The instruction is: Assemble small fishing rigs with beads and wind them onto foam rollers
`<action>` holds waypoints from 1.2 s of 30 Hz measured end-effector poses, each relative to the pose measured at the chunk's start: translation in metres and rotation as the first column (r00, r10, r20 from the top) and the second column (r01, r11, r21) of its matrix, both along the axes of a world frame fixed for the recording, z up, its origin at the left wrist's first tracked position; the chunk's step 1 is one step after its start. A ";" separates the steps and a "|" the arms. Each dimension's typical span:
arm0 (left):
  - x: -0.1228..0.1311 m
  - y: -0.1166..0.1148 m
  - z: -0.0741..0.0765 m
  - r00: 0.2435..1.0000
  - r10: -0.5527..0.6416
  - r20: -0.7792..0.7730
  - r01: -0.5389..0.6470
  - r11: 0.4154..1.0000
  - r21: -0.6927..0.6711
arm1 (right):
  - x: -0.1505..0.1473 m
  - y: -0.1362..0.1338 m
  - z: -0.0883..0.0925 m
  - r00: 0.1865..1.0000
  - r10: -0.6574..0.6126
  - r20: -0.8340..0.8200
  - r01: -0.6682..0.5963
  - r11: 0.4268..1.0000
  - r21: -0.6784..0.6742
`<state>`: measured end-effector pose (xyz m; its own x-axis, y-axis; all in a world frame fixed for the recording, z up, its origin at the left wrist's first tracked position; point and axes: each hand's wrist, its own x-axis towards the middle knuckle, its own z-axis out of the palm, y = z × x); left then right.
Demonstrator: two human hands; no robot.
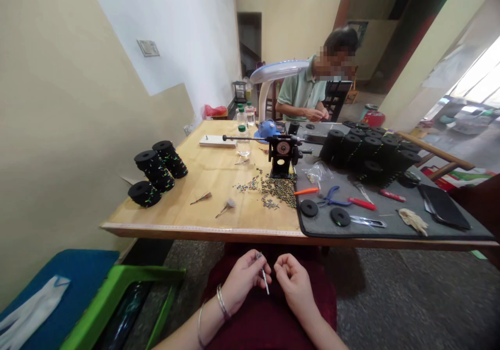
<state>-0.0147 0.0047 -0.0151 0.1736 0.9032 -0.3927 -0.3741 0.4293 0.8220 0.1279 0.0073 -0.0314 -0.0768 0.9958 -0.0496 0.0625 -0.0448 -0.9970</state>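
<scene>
Over the dark red cloth on my lap, my left hand (250,272) is closed around a thin whitish stick-like piece (265,281). The piece points down and slightly right, its upper end between thumb and fingers. Just to the right, my right hand (291,273) has its fingers curled in a pinch; anything between them is too small to make out. The two hands are close together but apart. Beyond them, on the wooden table (175,204), lie a small slender tool with a brownish end (201,198) and another with a greyish end (225,207).
Small dark pieces (278,189) are heaped before a black winding device (282,154). Black spools (145,173) stand left; more spools (367,149) stand on the grey mat (394,225) beside pliers (332,198). A co-worker (302,97) sits behind a lamp (279,69). A green stool (121,277) stands left.
</scene>
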 end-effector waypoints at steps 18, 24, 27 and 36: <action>0.006 -0.005 0.015 0.996 -0.088 0.022 0.087 0.996 0.035 | 0.008 -0.003 0.003 0.953 -0.016 -0.302 -0.054 0.973 -0.222; 0.007 -0.004 0.015 0.994 -0.074 -0.075 0.080 0.994 0.075 | 0.012 -0.004 -0.003 0.895 -0.027 -0.446 -0.109 0.955 -0.277; 0.007 -0.004 0.016 0.989 -0.075 -0.125 0.087 0.992 0.090 | 0.012 -0.004 -0.005 0.899 -0.014 -0.437 -0.118 0.955 -0.272; 0.002 -0.003 0.017 0.983 -0.086 -0.160 0.110 0.983 0.144 | 0.011 -0.001 0.005 0.964 -0.005 -0.267 -0.043 0.984 -0.173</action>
